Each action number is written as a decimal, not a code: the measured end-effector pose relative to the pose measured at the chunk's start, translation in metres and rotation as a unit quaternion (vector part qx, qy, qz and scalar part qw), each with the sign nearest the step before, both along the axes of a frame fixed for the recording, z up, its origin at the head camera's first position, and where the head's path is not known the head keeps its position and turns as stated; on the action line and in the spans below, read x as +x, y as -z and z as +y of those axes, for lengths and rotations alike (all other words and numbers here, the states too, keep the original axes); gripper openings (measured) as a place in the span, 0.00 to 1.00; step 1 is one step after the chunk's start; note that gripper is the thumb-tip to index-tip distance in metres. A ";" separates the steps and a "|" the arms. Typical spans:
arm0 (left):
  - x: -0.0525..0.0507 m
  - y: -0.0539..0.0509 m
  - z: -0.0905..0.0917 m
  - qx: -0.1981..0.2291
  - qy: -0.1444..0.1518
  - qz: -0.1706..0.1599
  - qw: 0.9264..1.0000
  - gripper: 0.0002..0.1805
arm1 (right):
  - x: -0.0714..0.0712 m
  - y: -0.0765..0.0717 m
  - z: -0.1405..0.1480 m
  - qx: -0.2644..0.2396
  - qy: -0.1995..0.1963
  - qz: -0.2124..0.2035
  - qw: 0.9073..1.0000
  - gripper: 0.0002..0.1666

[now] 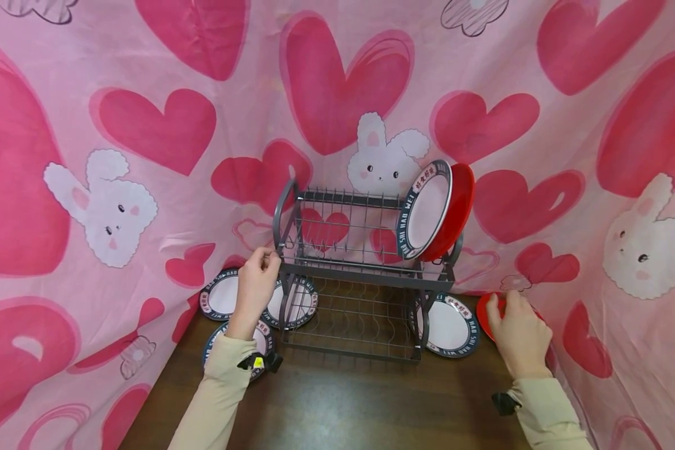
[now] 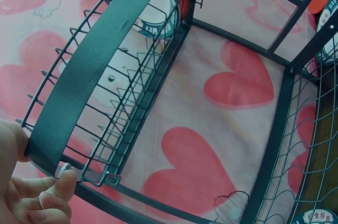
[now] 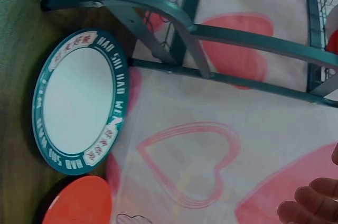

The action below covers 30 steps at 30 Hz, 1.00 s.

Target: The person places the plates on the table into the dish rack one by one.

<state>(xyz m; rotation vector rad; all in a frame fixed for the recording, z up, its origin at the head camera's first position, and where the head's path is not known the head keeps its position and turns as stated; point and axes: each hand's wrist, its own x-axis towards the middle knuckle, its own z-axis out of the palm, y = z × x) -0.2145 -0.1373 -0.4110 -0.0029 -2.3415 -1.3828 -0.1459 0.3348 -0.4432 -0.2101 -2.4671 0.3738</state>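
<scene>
A dark two-tier dish rack stands on the table. At its upper left front corner, my left hand grips the frame between thumb and curled fingers. A white plate with a dark lettered rim leans beside a red plate at the right end of the top tier. My right hand hovers, fingers loosely bent and holding nothing, in front of another red plate, which it partly hides in the head view.
Right of the rack lies a dark-rimmed plate. Several similar plates lie left of it, including one at the back and one nearer. Pink heart-patterned cloth hangs behind and beside the brown table.
</scene>
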 end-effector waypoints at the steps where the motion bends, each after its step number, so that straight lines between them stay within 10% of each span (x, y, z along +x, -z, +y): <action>1: 0.000 0.000 0.000 0.001 0.000 0.001 1.000 0.17 | 0.000 0.001 0.001 0.000 0.001 0.004 1.000 0.15; 30: 0.000 0.000 0.001 0.003 0.000 0.000 1.000 0.16 | -0.012 0.061 0.028 -0.066 0.046 -0.145 0.986 0.18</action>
